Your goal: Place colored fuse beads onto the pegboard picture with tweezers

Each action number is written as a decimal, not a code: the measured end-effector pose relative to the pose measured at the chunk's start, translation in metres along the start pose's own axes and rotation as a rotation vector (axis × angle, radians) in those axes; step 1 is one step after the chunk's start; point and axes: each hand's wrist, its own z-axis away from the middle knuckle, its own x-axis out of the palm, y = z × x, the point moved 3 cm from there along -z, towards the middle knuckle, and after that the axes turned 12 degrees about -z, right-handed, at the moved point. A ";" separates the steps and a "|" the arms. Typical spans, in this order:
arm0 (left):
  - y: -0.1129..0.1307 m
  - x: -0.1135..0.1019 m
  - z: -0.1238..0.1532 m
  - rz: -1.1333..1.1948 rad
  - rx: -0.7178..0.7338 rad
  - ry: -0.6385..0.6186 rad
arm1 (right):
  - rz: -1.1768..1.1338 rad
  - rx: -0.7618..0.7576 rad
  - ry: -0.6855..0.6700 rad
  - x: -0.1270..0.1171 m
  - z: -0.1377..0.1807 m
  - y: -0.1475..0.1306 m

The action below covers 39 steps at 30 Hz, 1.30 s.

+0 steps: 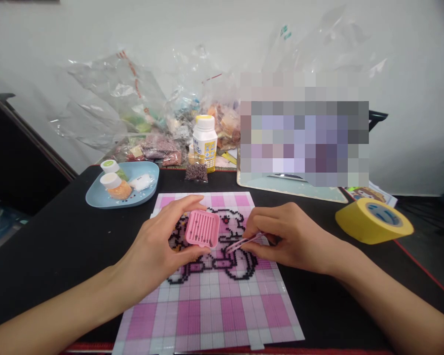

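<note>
My left hand (159,241) grips a small pink grooved bead tray (203,229) by its edges, with a few dark beads lying in the grooves. In my right hand (286,234) is a pair of pink tweezers (246,240), pinched between thumb and fingers. The tweezer tips point down and left, close to the pattern sheet; whether a bead is between them is too small to tell. Beneath both hands lies a pink-and-white checked pattern sheet (207,315), with black beads outlining a cartoon figure. Part of that figure is hidden by the tray and my left hand.
A blue plate (148,192) at the left holds two small bead jars and a white packet. Behind the sheet stand a white bottle (204,140) and a bag of dark beads (196,172). Plastic bags line the wall. A yellow tape roll (355,224) lies right; a blurred screen is behind.
</note>
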 end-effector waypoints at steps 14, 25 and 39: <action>-0.003 0.001 -0.001 -0.065 0.003 0.067 | -0.076 -0.041 0.139 0.000 0.000 0.000; -0.001 0.003 0.002 -0.013 0.035 -0.005 | -0.077 -0.044 0.130 0.014 -0.003 0.000; 0.001 0.004 0.002 -0.027 0.024 -0.029 | -0.086 -0.048 0.112 0.018 -0.003 0.002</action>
